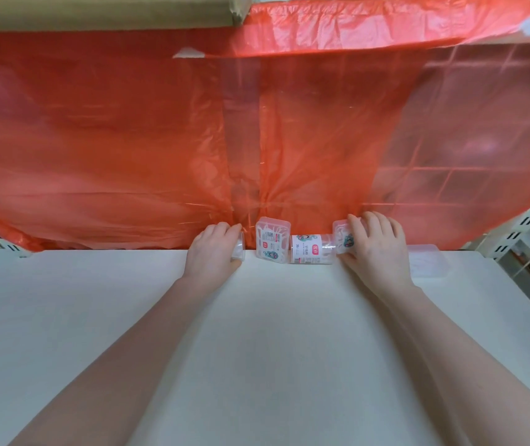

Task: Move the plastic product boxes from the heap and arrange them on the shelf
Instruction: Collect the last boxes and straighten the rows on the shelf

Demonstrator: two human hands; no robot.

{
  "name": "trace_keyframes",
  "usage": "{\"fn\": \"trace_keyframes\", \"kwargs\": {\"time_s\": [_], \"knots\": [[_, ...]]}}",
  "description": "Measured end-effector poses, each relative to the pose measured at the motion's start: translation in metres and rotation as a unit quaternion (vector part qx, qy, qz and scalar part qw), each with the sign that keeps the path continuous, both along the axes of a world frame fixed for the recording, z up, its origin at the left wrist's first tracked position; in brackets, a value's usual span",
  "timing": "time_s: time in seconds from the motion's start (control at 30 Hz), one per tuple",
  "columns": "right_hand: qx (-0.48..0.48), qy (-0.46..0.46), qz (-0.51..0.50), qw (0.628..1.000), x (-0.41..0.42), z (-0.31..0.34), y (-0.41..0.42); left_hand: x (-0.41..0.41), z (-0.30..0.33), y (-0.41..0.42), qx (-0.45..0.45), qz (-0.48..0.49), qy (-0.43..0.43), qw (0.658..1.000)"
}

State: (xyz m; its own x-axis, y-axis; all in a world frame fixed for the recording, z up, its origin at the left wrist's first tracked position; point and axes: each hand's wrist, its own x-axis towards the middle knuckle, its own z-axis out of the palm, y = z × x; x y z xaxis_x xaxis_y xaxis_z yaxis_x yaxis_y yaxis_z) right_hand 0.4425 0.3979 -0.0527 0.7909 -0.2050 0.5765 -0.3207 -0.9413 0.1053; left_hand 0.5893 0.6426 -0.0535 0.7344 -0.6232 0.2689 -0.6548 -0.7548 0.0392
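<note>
While each hand's grip clasps a box, the left hand and right hand flank two upright boxes.

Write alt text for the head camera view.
Two bare hands reach to the back of a white shelf, the left hand gripping a clear plastic box, the right hand gripping another clear labelled box. Two more labelled boxes stand between them before a red plastic sheet.
</note>
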Motion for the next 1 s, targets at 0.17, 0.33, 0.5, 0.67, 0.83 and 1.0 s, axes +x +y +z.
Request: {"fn": "trace_keyframes", "kwargs": {"time_s": [0.17,0.33,0.5,0.67,0.83,1.0], "knots": [[0.002,0.003,0.002,1.0,0.001,0.0,-0.001,0.0,0.003,0.001,0.005,-0.001,-0.005,1.0],[0.019,0.003,0.016,1.0,-0.006,0.005,-0.005,-0.007,0.008,0.008,-0.048,-0.001,0.038,0.998],[0.033,0.013,0.025,0.999,-0.019,0.007,-0.003,-0.025,0.016,0.018,-0.143,-0.013,0.115,0.983],[0.058,0.018,0.039,0.997,-0.036,0.014,0.01,-0.036,0.025,0.028,-0.169,-0.006,0.165,0.972],[0.086,0.028,0.07,0.993,-0.051,0.025,0.036,-0.045,0.034,0.043,-0.153,-0.018,0.201,0.967],[0.119,0.125,0.075,0.982,-0.06,0.027,0.065,-0.048,0.043,0.06,-0.113,-0.028,0.224,0.968]]}}
